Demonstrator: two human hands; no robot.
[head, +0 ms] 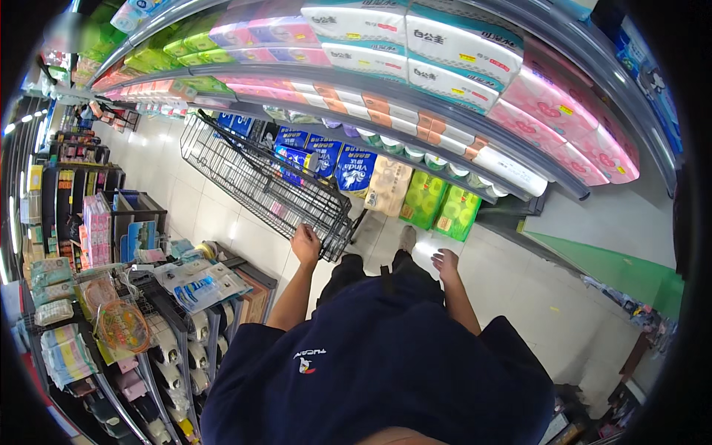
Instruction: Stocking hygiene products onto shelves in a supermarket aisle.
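My left hand (306,243) is closed around the near edge of a black wire shopping cart (267,189), at its left corner. The cart stands at an angle along the shelf, its far end pointing up and left. Through the mesh a small pinkish item (276,209) shows, too blurred to name. My right hand (446,264) hangs beside my right leg, holding nothing, its fingers apart. Nearest to it are green packs of toilet rolls (459,212) on the floor. Next to those stand a beige pack of rolls (388,186) and blue Vinda paper packs (356,168).
Long shelves ahead hold white tissue packs (461,47), pink tissue packs (567,119) and a row of paper rolls (435,161). On my left, a display rack (189,328) carries bagged goods and badminton-like rackets. Tiled floor (512,289) runs to my right, past a green panel (606,272).
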